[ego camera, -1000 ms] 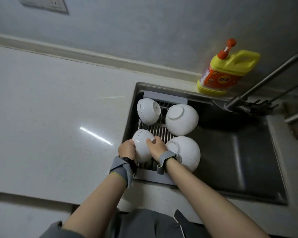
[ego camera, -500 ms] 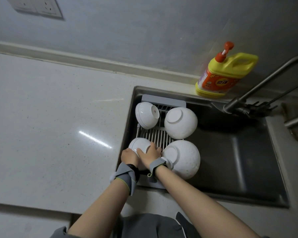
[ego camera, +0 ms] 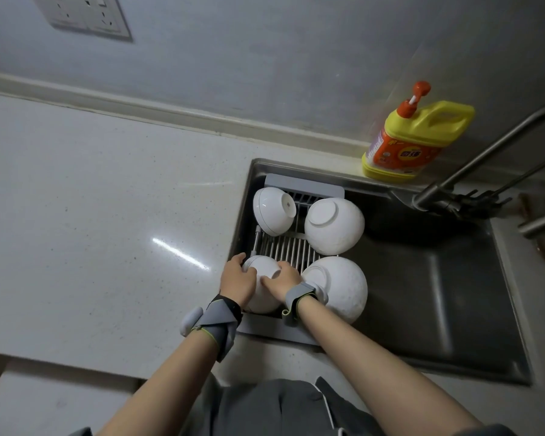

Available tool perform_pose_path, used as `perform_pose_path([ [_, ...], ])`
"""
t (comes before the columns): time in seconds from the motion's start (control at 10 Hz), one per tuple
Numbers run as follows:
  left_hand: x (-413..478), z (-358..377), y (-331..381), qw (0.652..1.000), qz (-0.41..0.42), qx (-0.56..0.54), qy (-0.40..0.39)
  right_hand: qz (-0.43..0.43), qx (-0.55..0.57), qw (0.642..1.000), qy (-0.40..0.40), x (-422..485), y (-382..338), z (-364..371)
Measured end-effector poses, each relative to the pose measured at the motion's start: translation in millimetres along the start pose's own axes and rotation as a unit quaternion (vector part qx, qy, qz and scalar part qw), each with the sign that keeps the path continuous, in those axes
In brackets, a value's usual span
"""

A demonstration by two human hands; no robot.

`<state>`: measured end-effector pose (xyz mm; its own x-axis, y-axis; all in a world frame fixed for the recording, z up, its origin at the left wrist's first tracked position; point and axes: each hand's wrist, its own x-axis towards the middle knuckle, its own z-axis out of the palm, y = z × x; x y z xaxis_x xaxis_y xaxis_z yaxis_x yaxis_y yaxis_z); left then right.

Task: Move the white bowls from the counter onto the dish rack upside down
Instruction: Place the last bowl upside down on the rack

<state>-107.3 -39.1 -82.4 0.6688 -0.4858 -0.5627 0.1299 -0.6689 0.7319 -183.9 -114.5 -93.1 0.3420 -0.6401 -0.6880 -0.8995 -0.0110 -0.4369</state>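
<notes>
Fingers of the left hand (ego camera: 237, 280) curled over the near-left side of a small white bowl (ego camera: 262, 286), fingers of the right hand (ego camera: 283, 280) pressed on its other side, both holding it foot-up. Bowl down on the near-left corner of the dish rack (ego camera: 288, 248), whether fully seated or just above the bars not clear. Just to the right, a large bowl (ego camera: 340, 286) upside down, close against the right wrist. Beyond, a second large bowl (ego camera: 334, 226) upside down and a second small bowl (ego camera: 272, 210) tipped on its side. Four bowls in all, two small, two large, all on the rack over the sink (ego camera: 438, 294). Counter (ego camera: 92, 231) bare of bowls. Probably near the end: release left, perhaps righting the tipped one. One soap bottle (ego camera: 412, 140), one tap (ego camera: 485, 158).
</notes>
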Motion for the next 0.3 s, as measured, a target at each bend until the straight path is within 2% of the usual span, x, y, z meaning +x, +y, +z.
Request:
perform_pose_path([
  [0.1,-3.1,-3.0,-1.3,1.0,0.001,0.028,-0.004,-0.004,0.009,1.0,-0.007,-6.6,-1.7,-5.9],
  [0.3,-3.7,-11.3,3.9,0.999,0.021,-0.019,0.019,-0.054,0.127,0.99,0.012,-20.7,-1.0,-35.6],
])
